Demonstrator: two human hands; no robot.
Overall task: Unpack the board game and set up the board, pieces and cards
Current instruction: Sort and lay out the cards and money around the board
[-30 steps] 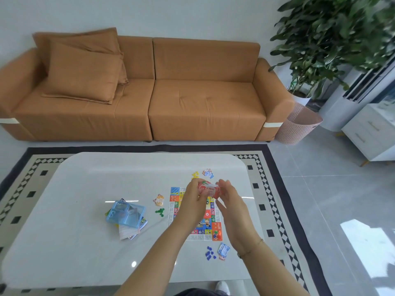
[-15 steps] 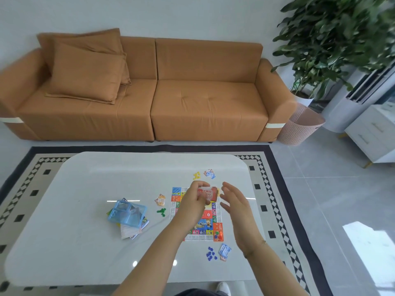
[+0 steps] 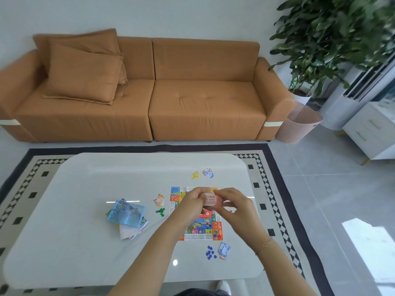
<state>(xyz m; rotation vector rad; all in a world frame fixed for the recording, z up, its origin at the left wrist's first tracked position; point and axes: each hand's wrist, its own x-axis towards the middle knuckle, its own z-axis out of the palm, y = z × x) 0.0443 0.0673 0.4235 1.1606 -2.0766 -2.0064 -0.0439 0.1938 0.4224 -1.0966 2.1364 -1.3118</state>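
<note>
Above the game board [image 3: 197, 223] on the table [image 3: 85, 242], the right hand [image 3: 232, 207] has come back to the small stack of red-and-white cards [image 3: 210, 199] that the left hand [image 3: 192, 202] kept holding; half a second ago it hovered open beside them. Both grips now pinch the stack, probably to deal off the next card. Piles of pieces [image 3: 210, 252] already ring the board.
</note>
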